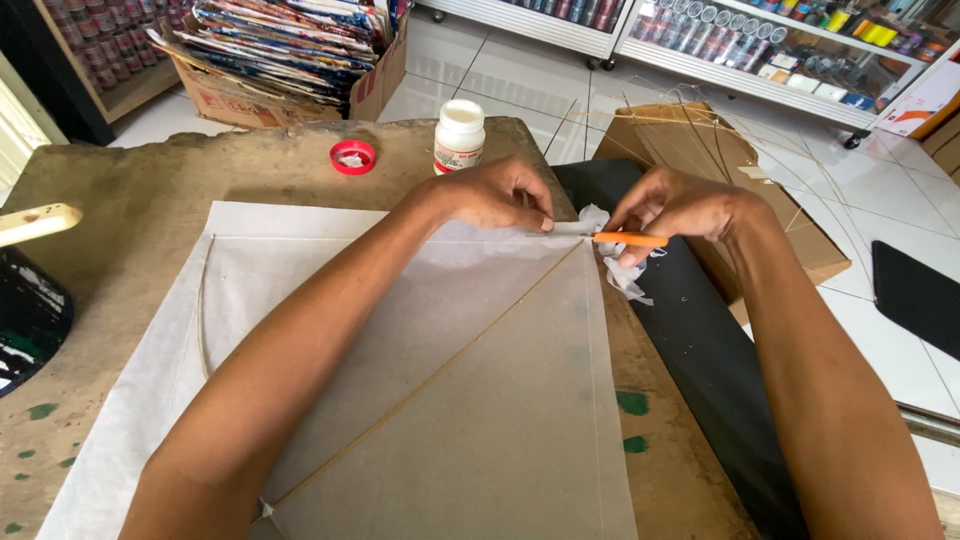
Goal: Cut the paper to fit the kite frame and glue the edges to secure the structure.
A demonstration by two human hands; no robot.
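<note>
A white paper kite (480,400) with thin bamboo sticks lies flat on a worn brown table (130,210). My left hand (495,193) presses down on the kite's far corner, fingertips pinching the paper edge. My right hand (680,205) holds an orange-handled cutter (628,240) at that same corner, where crumpled scraps of white paper (622,270) hang off the table edge. A white glue bottle (460,135) stands open just beyond my left hand, and its red cap (353,157) lies to the left of it.
A cardboard box (290,60) of stacked printed sheets sits on the floor behind the table. Thin sticks lie on a flat cardboard sheet (700,160) at right. Wheeled shelves (740,50) of cans line the back. A dark container (30,310) sits at the left edge.
</note>
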